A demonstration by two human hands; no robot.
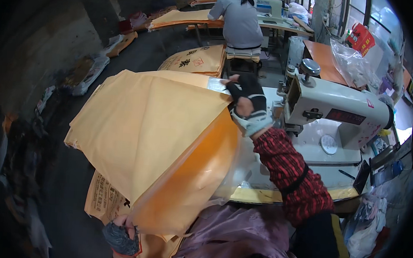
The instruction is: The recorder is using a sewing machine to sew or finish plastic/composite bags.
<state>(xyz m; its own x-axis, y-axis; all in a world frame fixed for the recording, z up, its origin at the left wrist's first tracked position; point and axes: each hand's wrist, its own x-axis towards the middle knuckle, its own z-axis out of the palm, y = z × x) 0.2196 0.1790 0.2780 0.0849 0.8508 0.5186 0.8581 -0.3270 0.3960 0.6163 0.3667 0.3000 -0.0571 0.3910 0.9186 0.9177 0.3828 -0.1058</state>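
A large tan paper sack (150,121) is spread across the front of the sewing table, with a clear plastic liner (192,175) showing along its open right side. At the sack's lower corner, my left hand (122,237) in a grey glove is closed on the edge. My right hand (250,101), in a black and white glove with bare fingertips, is closed at the sack's far right corner, beside the sewing machine head (331,103). Its fingertips are partly hidden. Beneath the sack, a printed sack (105,198) hangs toward the floor.
Printed sacks lie stacked (196,60) beyond the table. A person (241,20) sits at another table farther back. Clear plastic film (354,65) lies on a brown board at the right. A dark phone-like slab (362,176) stands at the table's right end. Purple cloth (238,235) covers my lap.
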